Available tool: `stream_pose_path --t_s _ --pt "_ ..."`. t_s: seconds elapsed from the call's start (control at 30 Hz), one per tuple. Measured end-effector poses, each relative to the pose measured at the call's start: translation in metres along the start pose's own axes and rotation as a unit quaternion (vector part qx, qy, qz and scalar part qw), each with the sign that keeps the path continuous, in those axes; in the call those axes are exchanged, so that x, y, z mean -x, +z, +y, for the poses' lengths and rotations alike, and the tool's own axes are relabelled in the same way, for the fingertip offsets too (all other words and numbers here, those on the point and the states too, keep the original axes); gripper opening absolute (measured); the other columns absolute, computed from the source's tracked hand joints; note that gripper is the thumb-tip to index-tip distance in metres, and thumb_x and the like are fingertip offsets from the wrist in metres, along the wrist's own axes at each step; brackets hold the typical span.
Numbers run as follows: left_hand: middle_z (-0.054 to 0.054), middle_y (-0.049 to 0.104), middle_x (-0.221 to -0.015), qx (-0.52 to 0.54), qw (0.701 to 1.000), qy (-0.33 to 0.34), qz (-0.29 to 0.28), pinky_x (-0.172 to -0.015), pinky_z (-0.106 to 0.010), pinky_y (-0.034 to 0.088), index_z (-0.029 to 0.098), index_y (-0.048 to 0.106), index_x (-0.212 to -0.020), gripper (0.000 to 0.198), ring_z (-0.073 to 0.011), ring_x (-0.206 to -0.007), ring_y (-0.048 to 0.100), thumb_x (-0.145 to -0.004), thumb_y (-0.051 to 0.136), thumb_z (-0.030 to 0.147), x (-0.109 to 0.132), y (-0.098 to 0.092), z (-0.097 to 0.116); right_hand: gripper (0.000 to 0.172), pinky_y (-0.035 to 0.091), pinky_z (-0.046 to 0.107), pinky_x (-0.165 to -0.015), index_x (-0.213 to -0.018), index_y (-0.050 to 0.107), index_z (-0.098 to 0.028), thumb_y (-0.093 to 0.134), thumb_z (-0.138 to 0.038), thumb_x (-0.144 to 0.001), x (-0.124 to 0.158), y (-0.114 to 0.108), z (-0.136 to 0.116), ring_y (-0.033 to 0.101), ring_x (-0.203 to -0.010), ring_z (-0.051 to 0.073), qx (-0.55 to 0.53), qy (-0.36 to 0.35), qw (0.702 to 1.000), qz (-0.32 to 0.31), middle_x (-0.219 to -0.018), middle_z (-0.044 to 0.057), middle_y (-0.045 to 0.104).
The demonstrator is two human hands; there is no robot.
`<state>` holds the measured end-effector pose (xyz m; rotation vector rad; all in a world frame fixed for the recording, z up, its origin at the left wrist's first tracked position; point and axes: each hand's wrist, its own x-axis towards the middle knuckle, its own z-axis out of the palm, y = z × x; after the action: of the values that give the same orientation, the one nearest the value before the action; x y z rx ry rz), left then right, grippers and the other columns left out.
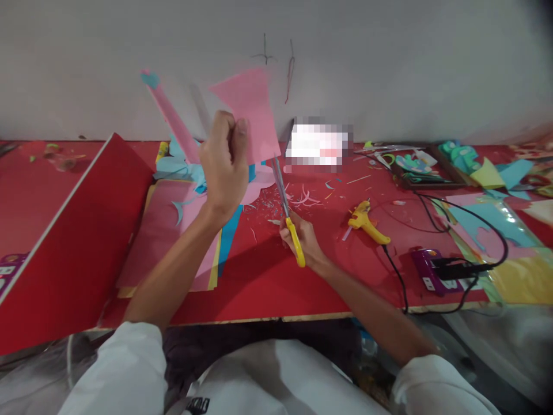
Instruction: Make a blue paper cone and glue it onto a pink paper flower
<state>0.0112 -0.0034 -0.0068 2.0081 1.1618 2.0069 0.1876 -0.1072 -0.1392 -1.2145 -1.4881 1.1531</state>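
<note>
Red tabletop (268, 297) is carrying loose paper scraps (305, 196). Left hand (225, 164) is pinching the pink paper (256, 124) in midair; right hand (305, 233) is gripping the yellow-handled scissors (291, 226), tips pointing at the sheet's lower corner, contact unclear. Risk: the sheet is hanging unsupported, so it could be flexing and skewing any cut.

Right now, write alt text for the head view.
The left hand holds a pink paper sheet; the right hand holds yellow-handled metal scissors near its lower corner. On the red tabletop lie pink paper scraps and a yellow glue gun.
</note>
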Motion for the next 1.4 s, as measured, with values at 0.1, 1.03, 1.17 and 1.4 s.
stream_pose_path --t_s 0.1,1.03,1.17,1.4 --pt "0.003 0.027 -0.071 0.000 1.000 -0.002 0.006 -0.063 -0.035 0.022 0.024 0.032 -0.079 0.053 -0.0151 -0.062 0.026 -0.109 0.045 0.066 -0.001 0.000 0.000 0.062 0.041 0.028 -0.051 -0.089 0.054 -0.026 0.070 -0.085 -0.082 0.001 -0.001 0.000 0.049 -0.054 0.013 0.001 0.001 1.000 -0.008 -0.063 -0.005 0.053" --pt "0.004 0.035 -0.061 -0.008 0.995 -0.051 -0.081 -0.059 -0.037 0.026 0.026 0.044 -0.080 0.047 -0.0159 -0.053 0.035 -0.110 0.043 0.063 0.027 0.013 0.004 0.061 0.042 0.029 -0.054 -0.086 0.051 -0.026 0.066 -0.085 -0.084 0.000 -0.002 -0.001 0.048 -0.056 0.013 0.003 -0.017 0.999 0.031 -0.064 -0.006 0.051" --pt "0.003 0.038 -0.062 -0.014 0.993 -0.062 -0.096 -0.061 -0.037 0.029 0.026 0.045 -0.082 0.047 -0.0165 -0.056 0.037 -0.110 0.042 0.064 0.028 0.012 0.003 0.062 0.041 0.029 -0.054 -0.084 0.049 -0.027 0.066 -0.087 -0.083 0.001 -0.002 -0.002 0.048 -0.054 0.013 0.010 -0.013 0.999 0.032 -0.062 -0.006 0.051" --pt "0.004 0.037 -0.063 0.007 0.995 -0.045 -0.086 -0.061 -0.035 0.029 0.025 0.044 -0.081 0.046 -0.0151 -0.056 0.036 -0.110 0.045 0.062 0.028 0.013 0.002 0.067 0.042 0.028 -0.052 -0.084 0.050 -0.026 0.056 -0.093 -0.084 0.001 -0.002 -0.004 0.051 -0.054 0.013 0.016 -0.022 0.999 0.037 -0.060 -0.005 0.054"
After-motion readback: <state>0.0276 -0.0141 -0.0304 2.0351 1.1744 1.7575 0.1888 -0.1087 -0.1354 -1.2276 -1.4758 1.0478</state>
